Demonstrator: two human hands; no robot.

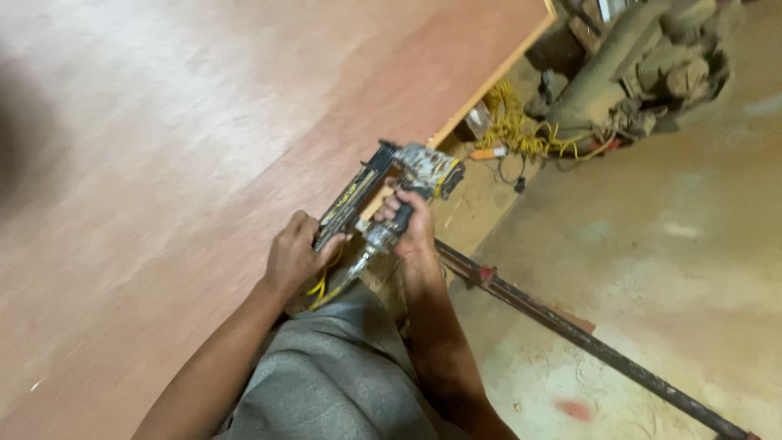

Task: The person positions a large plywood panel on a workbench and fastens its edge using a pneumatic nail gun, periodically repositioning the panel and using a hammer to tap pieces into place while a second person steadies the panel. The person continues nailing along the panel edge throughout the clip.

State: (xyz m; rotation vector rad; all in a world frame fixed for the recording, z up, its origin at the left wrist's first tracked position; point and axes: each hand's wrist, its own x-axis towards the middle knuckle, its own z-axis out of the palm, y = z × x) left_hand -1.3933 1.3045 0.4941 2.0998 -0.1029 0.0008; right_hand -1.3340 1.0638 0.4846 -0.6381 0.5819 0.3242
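Over a smooth reddish plywood sheet (204,147), both hands, left hand (292,254) and right hand (411,228), grip a worn nail gun (391,183).

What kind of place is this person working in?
Probably a carpentry workshop or building site. Both hands grip a worn pneumatic nail gun at the edge of a large reddish plywood sheet, and a long bar clamp and coiled yellow hose lie on the dusty concrete floor.

Worn yellow-black nail gun (389,191), tilted over plywood.

It was a carpentry workshop: a large plywood sheet (204,163) lay over a dusty concrete floor (652,269), with a coiled yellow air hose (513,126).
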